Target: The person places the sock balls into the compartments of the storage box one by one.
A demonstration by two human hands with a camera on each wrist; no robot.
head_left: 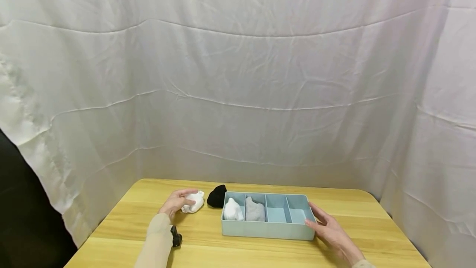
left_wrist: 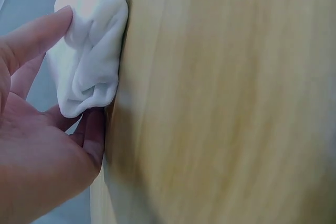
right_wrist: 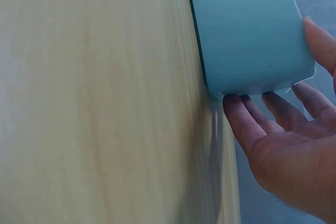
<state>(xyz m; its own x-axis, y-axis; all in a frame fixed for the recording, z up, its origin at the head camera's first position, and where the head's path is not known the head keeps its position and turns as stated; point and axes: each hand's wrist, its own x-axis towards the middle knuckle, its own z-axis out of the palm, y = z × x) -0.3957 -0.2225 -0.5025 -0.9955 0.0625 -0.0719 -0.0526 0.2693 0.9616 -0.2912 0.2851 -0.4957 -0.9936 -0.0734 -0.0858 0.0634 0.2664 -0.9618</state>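
Apparently for steadiness, the right hand [head_left: 332,228] is gripping the blue box [head_left: 267,230] at lower centre by its end; lower left of centre, the left hand [head_left: 176,203] is pinching a white bundle [head_left: 198,199].

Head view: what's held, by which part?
Right hand grips the blue box by its right end; left hand holds the white bundle outside it by its left side.
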